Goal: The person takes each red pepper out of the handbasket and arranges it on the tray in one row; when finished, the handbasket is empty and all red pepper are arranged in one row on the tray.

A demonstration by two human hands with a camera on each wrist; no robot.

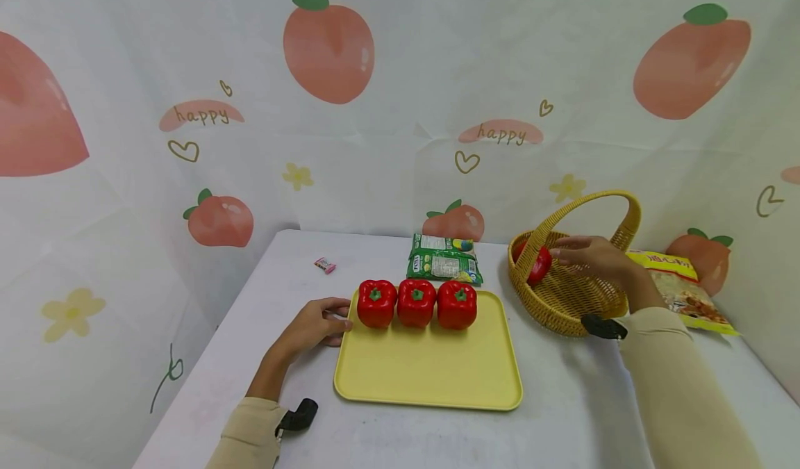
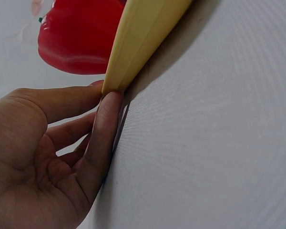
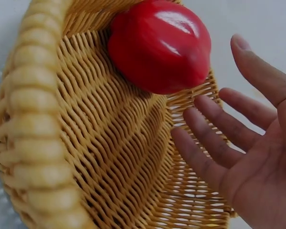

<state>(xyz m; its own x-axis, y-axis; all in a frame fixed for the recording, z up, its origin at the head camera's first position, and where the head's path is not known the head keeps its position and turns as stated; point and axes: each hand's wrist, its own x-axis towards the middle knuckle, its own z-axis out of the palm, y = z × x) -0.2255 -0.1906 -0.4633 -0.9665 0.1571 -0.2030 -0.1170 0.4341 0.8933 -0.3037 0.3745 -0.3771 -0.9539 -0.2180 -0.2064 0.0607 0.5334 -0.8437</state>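
Note:
Three red bell peppers [image 1: 417, 303] stand in a row along the back of a yellow tray [image 1: 428, 372]. At the tray's left edge my left hand [image 1: 317, 323] pinches the rim; in the left wrist view the tray's side [image 2: 133, 43] meets the thumb and a finger. My right hand [image 1: 594, 255] reaches over a wicker basket [image 1: 556, 313] with an arched handle. Inside, against the basket's left side, lies another red bell pepper [image 3: 162, 47]. The fingers [image 3: 212, 138] of that hand are spread and nearly straight beside the pepper, apart from it and holding nothing.
A green snack packet [image 1: 445, 259] lies behind the tray. To its left is a small pink wrapped candy [image 1: 325, 265]. A yellow food bag [image 1: 684, 292] sits right of the basket, near the printed cloth backdrop [image 1: 400, 142]. All this stands on a white table [image 1: 437, 441].

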